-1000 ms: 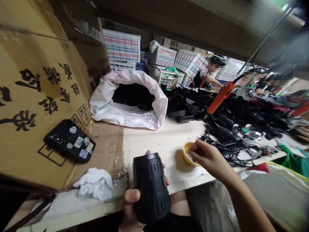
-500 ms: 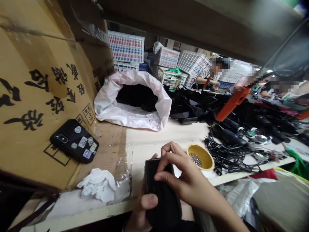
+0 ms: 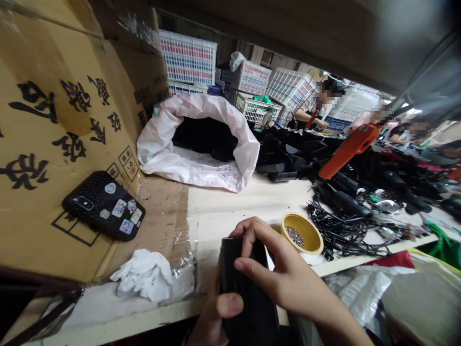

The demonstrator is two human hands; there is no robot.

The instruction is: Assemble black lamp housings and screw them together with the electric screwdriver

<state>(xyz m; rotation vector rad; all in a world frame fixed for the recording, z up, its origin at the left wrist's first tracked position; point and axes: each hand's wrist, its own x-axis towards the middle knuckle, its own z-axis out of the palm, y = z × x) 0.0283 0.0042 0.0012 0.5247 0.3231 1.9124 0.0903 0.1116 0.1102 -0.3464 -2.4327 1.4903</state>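
Note:
A smooth black casing (image 3: 248,302), boxy and long, stands tilted near the bench's front edge. My left hand (image 3: 225,310) is closed round its left side, thumb lying across the face. Over the casing's upper part, my right hand (image 3: 273,259) has its thumb and index finger curled close together against the surface. Anything between those fingertips is hidden or too small to make out. Just right of that hand sits a yellow bowl (image 3: 309,233) with many small metal screws (image 3: 294,236) in it.
To the left, a phone (image 3: 106,204) with stickers leans on a cardboard box (image 3: 72,192), above crumpled tissue (image 3: 146,276). Behind are a white sack (image 3: 198,175) and an orange electric screwdriver (image 3: 349,151). Black cables (image 3: 345,235) and black parts heap on the right. Co-workers sit beyond.
My view has shifted slightly. Both hands and the casing appear a little further right. The right fingers have shifted slightly on the casing's upper part, and the left hand keeps its hold.

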